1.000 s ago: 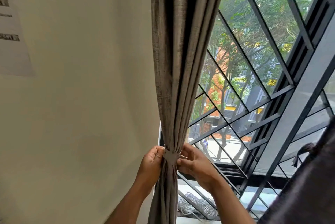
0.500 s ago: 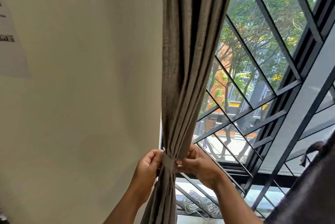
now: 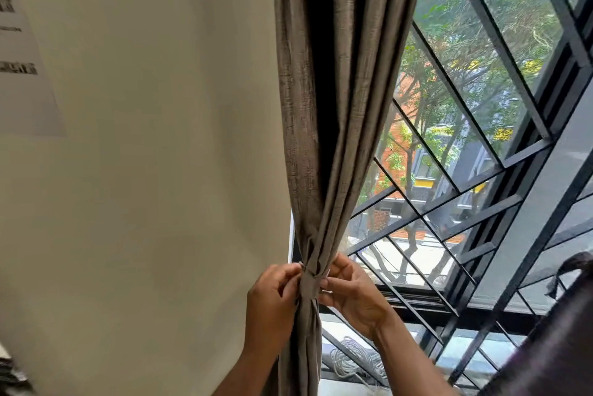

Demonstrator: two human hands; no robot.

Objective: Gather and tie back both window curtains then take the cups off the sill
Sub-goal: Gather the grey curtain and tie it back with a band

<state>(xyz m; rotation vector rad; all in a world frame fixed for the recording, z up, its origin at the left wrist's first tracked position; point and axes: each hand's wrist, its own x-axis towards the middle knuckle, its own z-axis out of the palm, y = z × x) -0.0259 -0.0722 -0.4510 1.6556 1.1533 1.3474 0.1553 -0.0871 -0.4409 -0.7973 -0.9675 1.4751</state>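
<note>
The grey-brown left curtain point(image 3: 333, 100) hangs gathered into a narrow bundle beside the wall. A matching fabric tie-back band point(image 3: 310, 283) wraps the bundle at its waist. My left hand point(image 3: 272, 302) pinches the band from the left. From the right, my right hand point(image 3: 351, 293) holds the band with fingertips on it. A dark fold of the other curtain point(image 3: 558, 347) fills the bottom right corner. No cups or sill surface are in view.
A cream wall point(image 3: 144, 171) with a paper sheet point(image 3: 22, 68) lies to the left. Black window bars point(image 3: 481, 145) cross the glass on the right. A coil of white cord point(image 3: 356, 360) lies outside, below the window.
The view has drifted slightly, so the curtain sits further right in frame. Both hands stay on the tie-back, with fingers shifting a little on the band.
</note>
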